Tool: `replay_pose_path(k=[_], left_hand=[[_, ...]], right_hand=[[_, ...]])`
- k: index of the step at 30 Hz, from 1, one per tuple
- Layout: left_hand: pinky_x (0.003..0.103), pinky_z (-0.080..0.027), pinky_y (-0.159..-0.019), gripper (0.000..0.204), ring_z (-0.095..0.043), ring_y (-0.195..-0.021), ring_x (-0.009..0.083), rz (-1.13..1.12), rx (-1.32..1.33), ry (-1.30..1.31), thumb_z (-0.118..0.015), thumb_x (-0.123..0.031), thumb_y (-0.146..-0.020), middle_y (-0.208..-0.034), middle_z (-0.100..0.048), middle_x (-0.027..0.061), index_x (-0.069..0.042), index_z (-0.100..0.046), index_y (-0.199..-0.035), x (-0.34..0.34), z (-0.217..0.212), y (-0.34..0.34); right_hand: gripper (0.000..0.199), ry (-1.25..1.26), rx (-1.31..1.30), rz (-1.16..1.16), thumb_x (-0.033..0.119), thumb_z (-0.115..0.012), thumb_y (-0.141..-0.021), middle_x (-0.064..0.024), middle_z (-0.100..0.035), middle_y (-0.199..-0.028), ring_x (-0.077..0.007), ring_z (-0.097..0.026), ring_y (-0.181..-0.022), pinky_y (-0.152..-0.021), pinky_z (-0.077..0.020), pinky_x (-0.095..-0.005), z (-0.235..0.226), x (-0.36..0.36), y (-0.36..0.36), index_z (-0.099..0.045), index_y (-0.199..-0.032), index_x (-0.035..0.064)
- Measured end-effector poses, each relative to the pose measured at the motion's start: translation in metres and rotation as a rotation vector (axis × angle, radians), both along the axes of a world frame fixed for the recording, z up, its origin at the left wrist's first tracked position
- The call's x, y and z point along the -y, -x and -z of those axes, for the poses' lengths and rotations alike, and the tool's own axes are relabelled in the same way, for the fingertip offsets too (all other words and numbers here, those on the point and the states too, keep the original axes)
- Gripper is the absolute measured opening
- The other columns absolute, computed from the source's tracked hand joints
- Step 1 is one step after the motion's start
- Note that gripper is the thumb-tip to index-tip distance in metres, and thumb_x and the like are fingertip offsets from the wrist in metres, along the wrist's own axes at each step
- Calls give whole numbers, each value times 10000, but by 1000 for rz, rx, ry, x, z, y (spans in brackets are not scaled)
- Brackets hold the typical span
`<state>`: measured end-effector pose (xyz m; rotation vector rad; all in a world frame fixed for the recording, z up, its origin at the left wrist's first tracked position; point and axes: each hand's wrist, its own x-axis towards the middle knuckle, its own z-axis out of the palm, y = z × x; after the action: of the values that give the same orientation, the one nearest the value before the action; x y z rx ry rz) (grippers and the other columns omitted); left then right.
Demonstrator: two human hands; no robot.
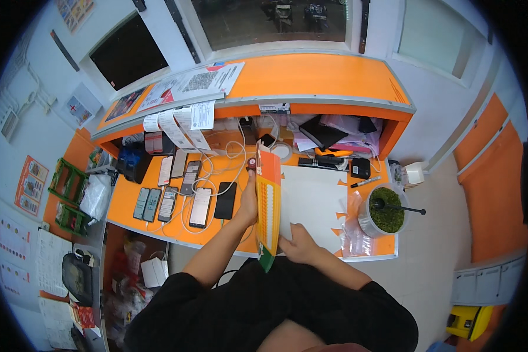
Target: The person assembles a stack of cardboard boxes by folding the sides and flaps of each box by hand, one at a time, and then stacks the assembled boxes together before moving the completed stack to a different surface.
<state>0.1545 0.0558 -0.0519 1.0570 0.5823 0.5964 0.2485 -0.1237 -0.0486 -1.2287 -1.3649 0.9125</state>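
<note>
A flat printed carton [269, 214], coloured orange, yellow and green, stands nearly on edge in front of me over the counter. My left hand [248, 202] grips its left face, fingers reaching up along it. Close to those fingertips is a small dark red round object [251, 163]. At the carton's lower right side, my right hand [302, 243] is closed near the edge, its fingertips partly hidden. Under and right of the carton lie white flat card sheets [317, 199] with notched edges, orange counter showing through the notches.
Several phones [200, 206] with white cables lie on the counter's left. At right stands a clear tub [366, 220] of green flakes with a black spoon [413, 210]. Clear plastic bags [358, 240], a marker [365, 182] and a tape roll [283, 151] lie around the sheets. A raised orange shelf [317, 76] closes the back.
</note>
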Motion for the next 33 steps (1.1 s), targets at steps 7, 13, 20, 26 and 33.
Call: replay_pose_path(k=[7,13,20,26,33], left_hand=[[348,-509,-975,514,-628,-1133,199,-139,-332,-848,-467,-378,-1066,-1260,-661,121,3,-541,-1404,-52,59,30],[403,-565,-946,625,-665,-1109,233,-38,150,174,-444,-504,-1069,-1335,-617,157,-16,-460,-1460,-43,26,75],[358,-560,-783,327,-710,-882,215,-363,-427,-114,-625,-235,-1021,-1022,-728,134,51,-661,-1174,-25,82,71],[376,-572,-840,402,-700,-975,221,-141,-352,108,-649,-252,-1012,-1121,-707,146,40,-587,-1281,-15,60,71],[350,-554,-760,669,-699,-872,214,-197,-263,144,-621,-589,-964,-1002,-711,160,60,-657,-1127,-28,94,85]], right_hand=[[330,170,-110,361,105,-625,-960,-143,-718,-1090,-214,-675,-999,-893,-529,-352,16,4,-59,-611,-1240,-68],[345,310,-188,344,107,-644,-948,-140,-714,-1123,-207,-661,-1036,-923,-518,-366,27,18,-87,-624,-1250,-60],[675,226,559,780,98,-760,-842,-240,-552,-1390,-392,-505,-1324,-1112,-382,-470,-10,-18,-63,-478,-1446,-3],[806,-336,1190,224,215,-848,-758,-144,-553,-1425,-433,-444,-1374,-1146,-368,-513,-33,-154,-34,-492,-1480,158],[500,534,1227,-273,276,-811,-791,-148,-712,-1182,-383,-680,-1060,-937,-534,-463,-12,-210,-19,-665,-1249,137]])
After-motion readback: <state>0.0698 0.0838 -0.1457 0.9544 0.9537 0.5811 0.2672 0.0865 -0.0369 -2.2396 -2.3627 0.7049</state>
